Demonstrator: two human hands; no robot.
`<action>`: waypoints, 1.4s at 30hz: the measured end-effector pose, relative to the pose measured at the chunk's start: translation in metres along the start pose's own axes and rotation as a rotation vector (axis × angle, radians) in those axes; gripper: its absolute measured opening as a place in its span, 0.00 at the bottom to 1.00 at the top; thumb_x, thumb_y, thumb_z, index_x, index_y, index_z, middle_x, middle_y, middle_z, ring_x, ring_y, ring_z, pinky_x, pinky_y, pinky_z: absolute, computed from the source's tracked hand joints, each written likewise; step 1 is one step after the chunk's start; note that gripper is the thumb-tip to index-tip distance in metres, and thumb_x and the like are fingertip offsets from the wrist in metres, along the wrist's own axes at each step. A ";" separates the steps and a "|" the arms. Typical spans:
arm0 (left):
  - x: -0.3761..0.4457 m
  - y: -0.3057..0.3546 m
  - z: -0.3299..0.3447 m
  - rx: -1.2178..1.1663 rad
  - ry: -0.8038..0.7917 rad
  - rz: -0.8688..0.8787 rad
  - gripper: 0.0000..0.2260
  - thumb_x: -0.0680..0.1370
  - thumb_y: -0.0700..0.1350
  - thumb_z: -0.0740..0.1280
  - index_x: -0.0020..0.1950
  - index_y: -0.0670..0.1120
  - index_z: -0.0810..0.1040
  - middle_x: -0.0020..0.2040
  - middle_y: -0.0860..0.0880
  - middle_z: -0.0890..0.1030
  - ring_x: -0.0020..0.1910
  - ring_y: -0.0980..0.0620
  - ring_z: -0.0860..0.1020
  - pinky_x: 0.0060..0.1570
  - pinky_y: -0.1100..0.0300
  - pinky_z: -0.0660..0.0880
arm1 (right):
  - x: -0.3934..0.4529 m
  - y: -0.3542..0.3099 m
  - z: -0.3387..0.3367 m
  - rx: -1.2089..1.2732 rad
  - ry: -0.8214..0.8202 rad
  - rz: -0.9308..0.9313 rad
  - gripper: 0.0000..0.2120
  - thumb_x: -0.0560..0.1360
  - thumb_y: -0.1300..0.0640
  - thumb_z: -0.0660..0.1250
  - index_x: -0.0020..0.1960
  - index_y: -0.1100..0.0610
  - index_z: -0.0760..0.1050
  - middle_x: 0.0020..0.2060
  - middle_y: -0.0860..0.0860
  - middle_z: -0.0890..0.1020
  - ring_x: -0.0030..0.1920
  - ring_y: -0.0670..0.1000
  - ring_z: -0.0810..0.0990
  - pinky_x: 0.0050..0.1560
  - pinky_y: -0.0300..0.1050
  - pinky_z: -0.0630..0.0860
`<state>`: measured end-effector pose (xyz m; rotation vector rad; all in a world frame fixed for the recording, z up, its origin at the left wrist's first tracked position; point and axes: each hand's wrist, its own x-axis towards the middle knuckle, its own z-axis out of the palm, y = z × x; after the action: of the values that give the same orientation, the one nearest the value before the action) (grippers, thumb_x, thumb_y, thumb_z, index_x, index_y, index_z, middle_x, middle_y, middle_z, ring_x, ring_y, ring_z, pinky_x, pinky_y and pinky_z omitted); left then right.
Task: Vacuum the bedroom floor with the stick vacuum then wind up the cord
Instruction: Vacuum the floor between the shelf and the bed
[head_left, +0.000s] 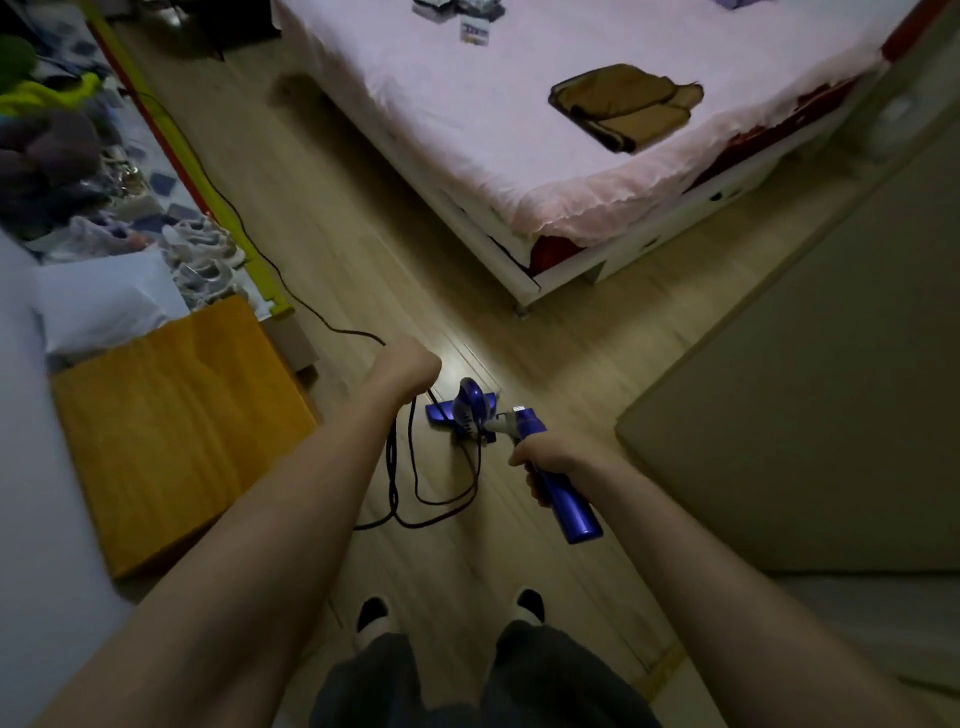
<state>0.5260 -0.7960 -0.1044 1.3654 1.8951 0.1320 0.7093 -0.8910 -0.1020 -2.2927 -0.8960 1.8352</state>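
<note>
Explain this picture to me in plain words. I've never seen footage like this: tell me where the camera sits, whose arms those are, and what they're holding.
The one camera is worn on a person's head, looking down, so the arms are the wearer's own. The right hand grips the blue handle of a stick vacuum, whose head rests on the wooden floor. The left hand is closed around the black cord, which hangs in loops to the floor and trails off to the left. Ahead is a bed with a pink sheet; a yellow box stands at left.

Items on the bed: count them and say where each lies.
3 at least: a brown folded item near the bed's right side, a small printed packet at the top, a dark pile beside it. Others may be cropped.
</note>
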 end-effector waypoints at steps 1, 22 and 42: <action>-0.001 -0.005 -0.004 0.001 -0.019 0.027 0.15 0.79 0.42 0.58 0.32 0.45 0.65 0.32 0.47 0.70 0.33 0.47 0.71 0.31 0.60 0.69 | 0.002 0.003 0.010 0.015 0.027 0.008 0.11 0.74 0.61 0.68 0.54 0.60 0.70 0.34 0.54 0.78 0.28 0.49 0.77 0.23 0.38 0.74; -0.009 -0.059 -0.056 0.090 -0.140 0.071 0.07 0.79 0.42 0.59 0.43 0.42 0.72 0.34 0.47 0.72 0.28 0.52 0.68 0.26 0.62 0.66 | -0.014 -0.036 0.127 -0.198 0.117 0.017 0.14 0.74 0.62 0.66 0.56 0.58 0.64 0.41 0.56 0.79 0.32 0.50 0.78 0.25 0.41 0.74; -0.026 -0.043 -0.026 0.334 -0.296 0.246 0.11 0.80 0.41 0.60 0.38 0.41 0.67 0.35 0.45 0.71 0.30 0.52 0.70 0.27 0.63 0.66 | -0.055 0.019 0.159 0.309 0.154 0.166 0.21 0.75 0.62 0.66 0.64 0.58 0.63 0.39 0.55 0.78 0.32 0.50 0.78 0.27 0.42 0.74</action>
<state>0.4796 -0.8273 -0.0938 1.7335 1.5438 -0.2638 0.5650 -0.9802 -0.1066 -2.3253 -0.3800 1.6835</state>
